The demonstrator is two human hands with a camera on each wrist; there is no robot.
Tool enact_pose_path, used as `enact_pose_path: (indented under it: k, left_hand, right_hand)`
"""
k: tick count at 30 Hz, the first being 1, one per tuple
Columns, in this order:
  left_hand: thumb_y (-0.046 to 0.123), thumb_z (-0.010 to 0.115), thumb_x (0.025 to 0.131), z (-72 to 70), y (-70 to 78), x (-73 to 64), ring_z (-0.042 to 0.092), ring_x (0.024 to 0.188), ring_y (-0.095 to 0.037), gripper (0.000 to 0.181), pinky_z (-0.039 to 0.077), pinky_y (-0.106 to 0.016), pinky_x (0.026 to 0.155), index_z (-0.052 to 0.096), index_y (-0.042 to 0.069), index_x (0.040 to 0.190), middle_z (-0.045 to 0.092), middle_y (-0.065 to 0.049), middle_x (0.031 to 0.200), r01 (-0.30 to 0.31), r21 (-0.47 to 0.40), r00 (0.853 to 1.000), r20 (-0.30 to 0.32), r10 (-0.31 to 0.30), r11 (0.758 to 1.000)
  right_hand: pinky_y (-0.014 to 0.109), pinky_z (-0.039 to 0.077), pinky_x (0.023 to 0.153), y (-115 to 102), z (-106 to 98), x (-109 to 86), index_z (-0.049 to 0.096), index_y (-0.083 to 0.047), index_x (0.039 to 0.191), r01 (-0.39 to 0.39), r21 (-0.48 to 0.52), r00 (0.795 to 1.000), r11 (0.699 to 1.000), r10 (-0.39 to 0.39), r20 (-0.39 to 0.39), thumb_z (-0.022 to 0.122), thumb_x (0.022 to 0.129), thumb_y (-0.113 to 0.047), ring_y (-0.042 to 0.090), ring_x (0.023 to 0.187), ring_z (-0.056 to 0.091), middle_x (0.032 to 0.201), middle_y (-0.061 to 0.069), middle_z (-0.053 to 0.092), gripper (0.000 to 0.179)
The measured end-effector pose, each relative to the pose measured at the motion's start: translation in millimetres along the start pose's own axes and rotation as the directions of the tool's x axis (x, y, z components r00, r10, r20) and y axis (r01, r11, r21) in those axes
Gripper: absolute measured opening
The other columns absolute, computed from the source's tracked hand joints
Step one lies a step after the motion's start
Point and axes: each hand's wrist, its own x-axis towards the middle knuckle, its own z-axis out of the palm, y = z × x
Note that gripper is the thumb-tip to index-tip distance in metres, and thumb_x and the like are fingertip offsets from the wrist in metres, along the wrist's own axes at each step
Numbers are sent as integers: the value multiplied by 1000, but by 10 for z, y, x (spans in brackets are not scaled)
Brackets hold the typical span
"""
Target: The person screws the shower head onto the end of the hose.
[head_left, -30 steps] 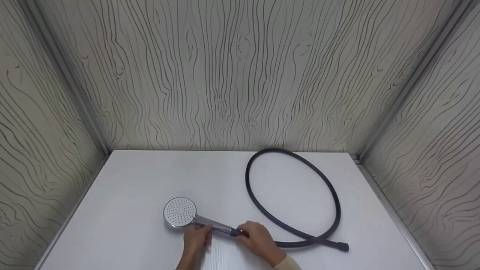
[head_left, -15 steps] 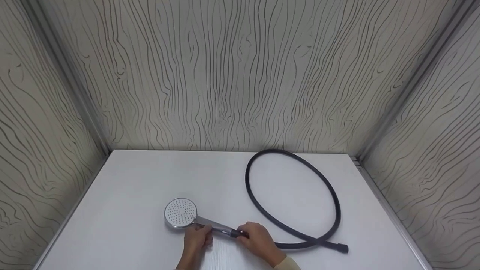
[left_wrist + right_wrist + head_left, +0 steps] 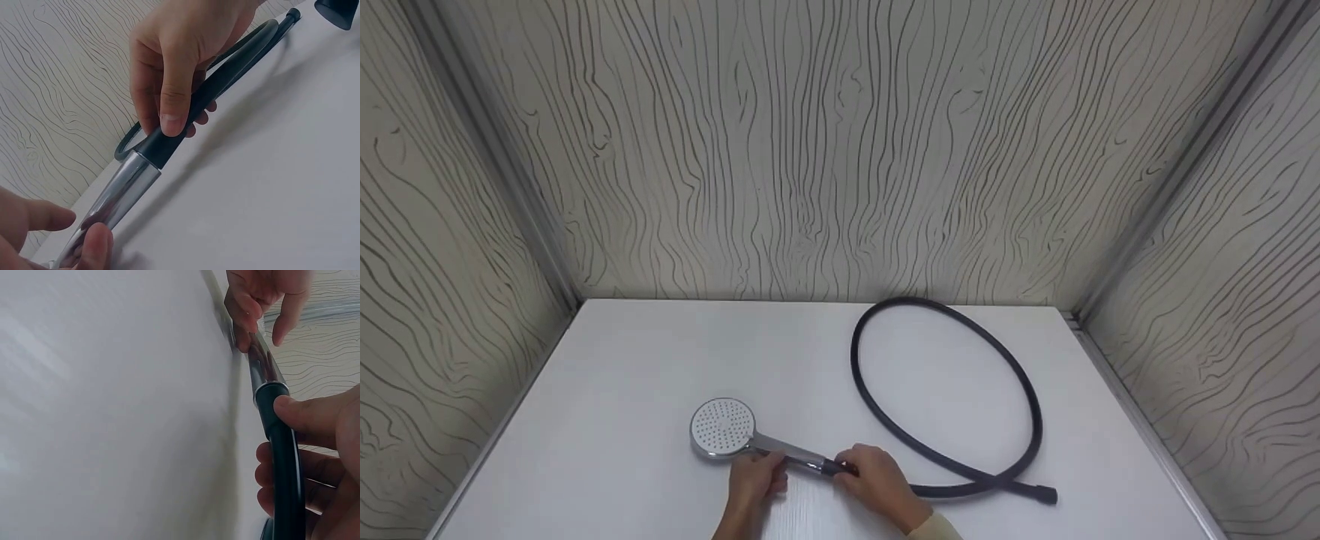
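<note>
A chrome shower head (image 3: 723,427) with a pale, dotted spray face lies toward the left, face up. My left hand (image 3: 751,480) grips its chrome handle (image 3: 126,188) close to the head, thumb and fingers on either side. At the handle's lower end sits the black end of a shower hose (image 3: 286,461), flush against the chrome in both wrist views. My right hand (image 3: 877,484) holds that hose end, thumb on top and fingers curled beneath. Whether the joint is threaded tight cannot be seen.
From my right hand the hose loops widely over the right of the white table (image 3: 622,360), crossing itself near its free black end (image 3: 1045,494). Wood-grain patterned panels (image 3: 810,150) enclose the back and sides. A dark cone-shaped piece (image 3: 337,12) shows in the left wrist view's corner.
The shower head and left hand have shifted very slightly to the right. The right hand and the hose look the same.
</note>
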Motion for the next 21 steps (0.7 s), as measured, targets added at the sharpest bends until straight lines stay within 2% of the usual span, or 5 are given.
enact_pose_path:
  k: [9, 17, 21]
  left_hand:
    - [16, 59, 92, -35, 11, -17, 63, 71, -14, 29, 58, -25, 65, 59, -9, 106, 64, -9, 83, 53, -19, 998, 33, -52, 998]
    - [16, 58, 92, -91, 38, -44, 64, 74, -14, 30, 59, -24, 67, 58, -9, 107, 64, -9, 84, 46, -2, 995, 89, -45, 999]
    - [17, 58, 92, -120, 37, -51, 65, 72, -13, 30, 59, -24, 66, 60, -10, 106, 66, -8, 82, 23, 4, 993, 118, -23, 1000]
  right_hand:
    - [16, 40, 59, 13, 0, 6, 75, -15, 96, -12, 10, 1000, 1000, 11, 15, 72, 83, -18, -1, 66, 45, 75, -11, 59, 13]
    - [16, 38, 58, 38, 9, 20, 75, -15, 94, -6, 10, 1000, 1000, 6, 17, 73, 83, -19, -1, 65, 43, 73, -11, 58, 12]
    - [16, 38, 58, 55, 23, 19, 75, -14, 94, -14, 13, 1000, 1000, 14, 24, 73, 83, -20, -1, 65, 43, 73, -11, 57, 12]
